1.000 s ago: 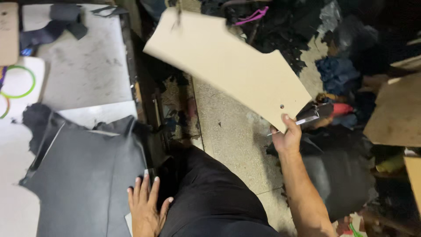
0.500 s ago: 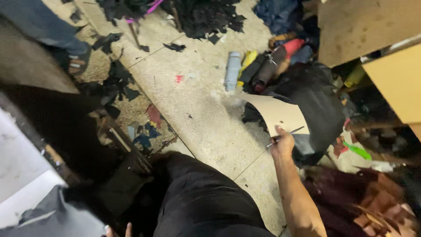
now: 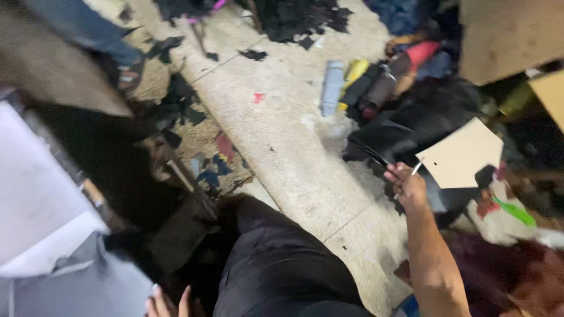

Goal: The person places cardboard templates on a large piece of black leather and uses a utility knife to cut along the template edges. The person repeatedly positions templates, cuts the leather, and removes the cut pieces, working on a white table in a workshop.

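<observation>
Head view, steeply down at floor point(image 3: 282, 147)

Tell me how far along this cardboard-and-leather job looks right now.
Done: a grey leather sheet is laid out on the white table. In hand: the right hand is stretched over the floor beside a tan cardboard piece, holding a thin tool; whether it grips the cardboard cannot be told. Only the left hand's fingertips show, by the sheet. Left: dark scraps and rolls litter the floor.
</observation>
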`<state>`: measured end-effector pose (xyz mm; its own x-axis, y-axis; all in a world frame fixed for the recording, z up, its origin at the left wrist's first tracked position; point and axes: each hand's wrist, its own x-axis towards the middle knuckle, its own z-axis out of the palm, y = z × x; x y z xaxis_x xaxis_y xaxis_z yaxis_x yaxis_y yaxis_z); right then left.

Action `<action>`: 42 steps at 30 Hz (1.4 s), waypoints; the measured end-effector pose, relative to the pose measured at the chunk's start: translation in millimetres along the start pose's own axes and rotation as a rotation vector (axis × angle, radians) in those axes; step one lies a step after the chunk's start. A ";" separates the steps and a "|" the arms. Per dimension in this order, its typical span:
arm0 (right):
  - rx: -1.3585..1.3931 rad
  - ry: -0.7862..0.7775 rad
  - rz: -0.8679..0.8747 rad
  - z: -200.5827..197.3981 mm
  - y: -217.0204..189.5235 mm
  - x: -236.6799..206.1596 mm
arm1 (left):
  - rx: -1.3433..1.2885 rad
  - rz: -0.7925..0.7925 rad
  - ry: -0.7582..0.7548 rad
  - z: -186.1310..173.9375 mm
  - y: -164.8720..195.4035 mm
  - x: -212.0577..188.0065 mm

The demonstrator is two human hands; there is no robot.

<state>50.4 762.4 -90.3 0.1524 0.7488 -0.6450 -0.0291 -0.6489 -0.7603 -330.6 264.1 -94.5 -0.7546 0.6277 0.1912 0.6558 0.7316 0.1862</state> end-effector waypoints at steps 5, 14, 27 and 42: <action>-0.536 -0.537 -0.114 196.6 79.4 -62.9 | -0.113 -0.072 -0.166 -23.5 7.5 -4.8; -0.986 -1.745 -0.971 425.2 149.3 -308.8 | -0.223 -0.420 0.212 -73.7 -7.5 -62.8; -1.312 -1.652 -1.852 550.4 210.8 -421.1 | 0.222 -1.701 0.431 -102.1 -40.4 -175.0; -1.253 -1.763 -1.250 558.6 234.3 -430.2 | -0.060 -1.445 0.295 -115.0 -57.3 -164.7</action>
<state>-573.8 363.5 -34.0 -0.9272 -0.3610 -0.0999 -0.1906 0.6844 -0.7038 -241.2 88.2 -25.8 -0.7127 -0.7015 -0.0073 -0.6391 0.6450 0.4190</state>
